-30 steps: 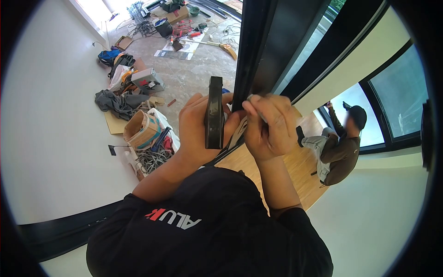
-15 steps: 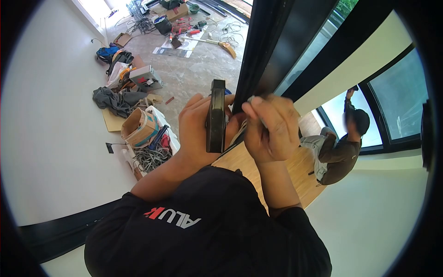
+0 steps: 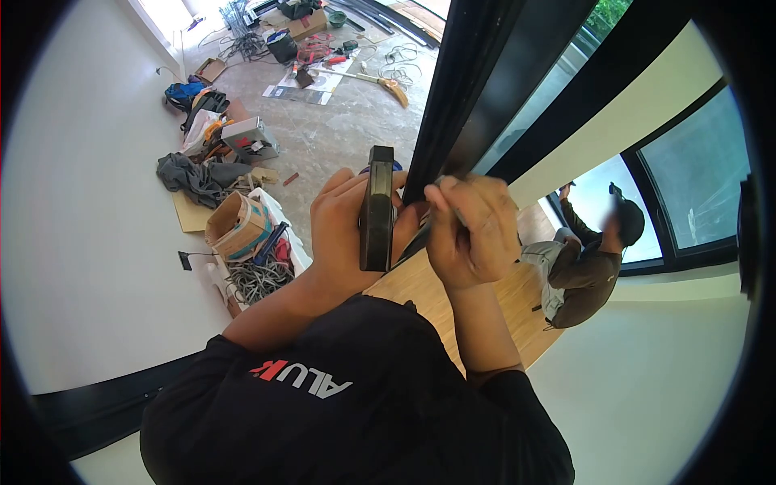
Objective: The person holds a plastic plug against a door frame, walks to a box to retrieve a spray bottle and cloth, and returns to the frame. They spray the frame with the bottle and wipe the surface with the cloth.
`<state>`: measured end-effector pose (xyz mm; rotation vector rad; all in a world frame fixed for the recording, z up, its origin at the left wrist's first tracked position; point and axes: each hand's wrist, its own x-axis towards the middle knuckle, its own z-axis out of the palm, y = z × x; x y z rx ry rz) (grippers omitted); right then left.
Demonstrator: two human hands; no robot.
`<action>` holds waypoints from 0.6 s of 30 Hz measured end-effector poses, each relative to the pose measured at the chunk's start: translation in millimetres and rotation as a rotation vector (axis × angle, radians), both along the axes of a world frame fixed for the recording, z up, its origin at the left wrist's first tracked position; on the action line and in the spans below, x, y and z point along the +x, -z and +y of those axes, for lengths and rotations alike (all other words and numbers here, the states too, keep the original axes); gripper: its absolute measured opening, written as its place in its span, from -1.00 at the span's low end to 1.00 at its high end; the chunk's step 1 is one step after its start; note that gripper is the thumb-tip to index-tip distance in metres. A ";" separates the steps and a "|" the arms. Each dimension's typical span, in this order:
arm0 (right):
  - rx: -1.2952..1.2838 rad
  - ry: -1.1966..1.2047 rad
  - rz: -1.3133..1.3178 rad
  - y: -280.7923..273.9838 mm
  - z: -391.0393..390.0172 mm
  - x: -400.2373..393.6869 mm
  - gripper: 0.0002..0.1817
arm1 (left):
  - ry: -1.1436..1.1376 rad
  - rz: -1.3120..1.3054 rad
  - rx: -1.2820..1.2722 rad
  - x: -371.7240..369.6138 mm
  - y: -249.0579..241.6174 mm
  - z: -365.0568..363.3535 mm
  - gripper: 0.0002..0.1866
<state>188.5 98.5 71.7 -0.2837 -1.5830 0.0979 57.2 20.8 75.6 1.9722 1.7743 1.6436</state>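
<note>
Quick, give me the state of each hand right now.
Left hand: closed on a flat black block, held against the black frame.
Right hand: closed on a thin grey tool, tip at the frame.

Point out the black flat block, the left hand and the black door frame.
black flat block [image 3: 377, 208]: head view, middle of its narrow edge facing the camera.
left hand [image 3: 339, 230]: head view, back of the hand that holds the block.
black door frame [image 3: 457, 89]: head view, on the dark upright profile above the hands.
</note>
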 end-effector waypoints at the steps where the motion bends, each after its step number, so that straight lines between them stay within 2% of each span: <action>1: 0.027 0.000 0.008 -2.6 1.7 -0.3 -0.74 | 0.010 -0.010 0.013 0.3 1.5 0.5 -0.70; 7: -0.025 -0.014 -0.024 2.6 -7.3 -0.9 -0.73 | 0.009 -0.012 0.081 -3.7 4.1 1.7 -0.69; 14: 0.035 0.005 -0.046 4.9 -3.8 -2.2 -0.71 | -0.001 -0.013 0.127 -4.3 4.5 1.3 -0.69; 16: 0.082 0.011 -0.012 -3.2 -0.2 -4.3 -0.68 | 0.008 -0.005 0.099 -2.4 6.1 -1.1 -0.69; 18: 0.020 0.008 -0.018 -6.4 -5.0 -0.8 -0.68 | 0.026 0.003 0.051 -2.0 1.8 -2.2 -0.70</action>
